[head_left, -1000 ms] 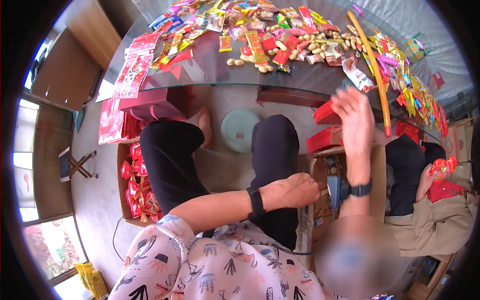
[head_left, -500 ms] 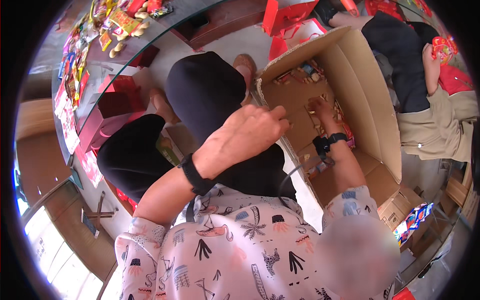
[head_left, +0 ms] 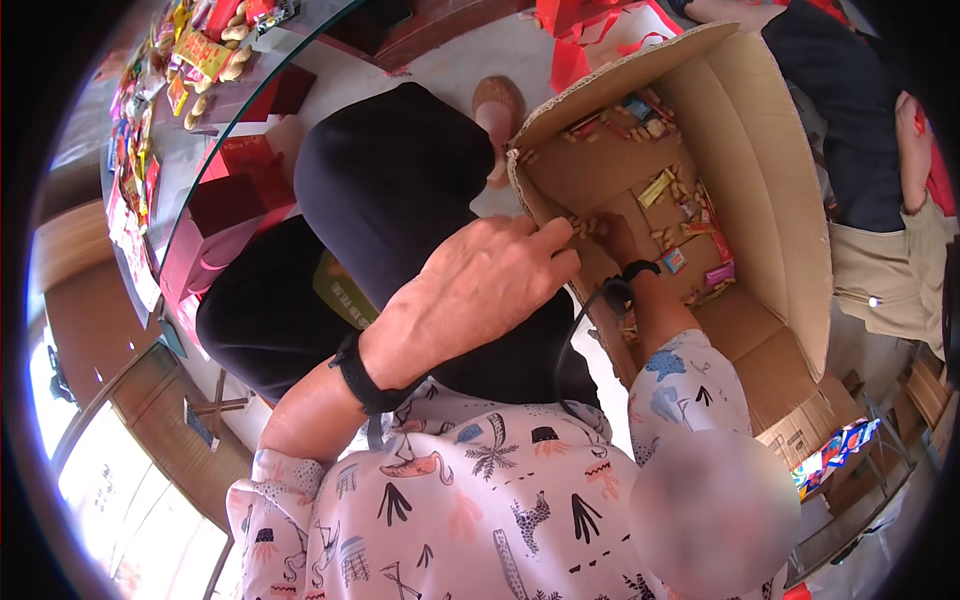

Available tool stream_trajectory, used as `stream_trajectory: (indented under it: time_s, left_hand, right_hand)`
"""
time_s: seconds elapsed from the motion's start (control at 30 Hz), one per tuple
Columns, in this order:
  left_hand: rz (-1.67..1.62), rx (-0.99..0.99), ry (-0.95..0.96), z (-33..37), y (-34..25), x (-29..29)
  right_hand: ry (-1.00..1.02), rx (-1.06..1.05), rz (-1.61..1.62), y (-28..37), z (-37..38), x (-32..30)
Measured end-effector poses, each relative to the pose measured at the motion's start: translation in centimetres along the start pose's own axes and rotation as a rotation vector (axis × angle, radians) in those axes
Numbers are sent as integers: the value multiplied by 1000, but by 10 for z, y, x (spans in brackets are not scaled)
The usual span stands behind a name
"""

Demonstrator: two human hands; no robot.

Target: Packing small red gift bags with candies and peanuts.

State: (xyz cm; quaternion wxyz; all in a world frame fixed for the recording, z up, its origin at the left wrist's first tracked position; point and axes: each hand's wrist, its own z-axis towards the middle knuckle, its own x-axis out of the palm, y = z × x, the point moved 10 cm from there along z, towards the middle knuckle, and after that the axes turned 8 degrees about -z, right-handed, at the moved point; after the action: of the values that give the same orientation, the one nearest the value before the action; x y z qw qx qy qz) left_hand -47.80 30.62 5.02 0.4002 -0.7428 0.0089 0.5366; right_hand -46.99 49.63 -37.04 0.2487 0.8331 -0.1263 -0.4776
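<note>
My left hand [head_left: 475,292] is closed, its fingers curled, at the near-left edge of a cardboard box [head_left: 765,150]. Whatever its fingers hold, if anything, is hidden from this side. Inside the box, my right hand [head_left: 617,238] reaches down close to the left wall, its fingers bent toward a few peanuts [head_left: 580,228]. Shadow hides whether those fingers have closed. Farther right on the box floor lie loose peanuts [head_left: 683,192], a yellow-wrapped stick [head_left: 657,188], a blue packet [head_left: 673,261] and a purple packet [head_left: 719,273]. More wrapped sweets [head_left: 640,108] fill the far corner.
A glass table [head_left: 250,85] at the upper left bears candies and peanuts [head_left: 205,55]. Red gift bags [head_left: 245,165] stand beneath it. Beyond the box's right side is another person, with a hand [head_left: 912,150] near the edge of view. A smaller carton [head_left: 800,425] sits near right.
My right hand has shifted left along the box floor toward the left wall, uncovering peanuts and packets. My left hand stays closed near the edge. The view has shifted slightly.
</note>
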Motion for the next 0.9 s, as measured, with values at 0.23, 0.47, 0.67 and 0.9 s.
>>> stream_trajectory:
  time_s: [0.23,0.47,0.67,0.9]
  left_hand:
    - [23,11,40,3,0,3]
    - [18,19,77,4,1,6]
    - [11,11,79,6,0,5]
    - [16,1,93,8,1,6]
  right_hand:
    - [14,21,68,25,-8,1]
    - [101,-31,-127,44,-14,8]
    - [226,-160,-358,71,-7,18]
    - [299,-101,-392,71,-4,31]
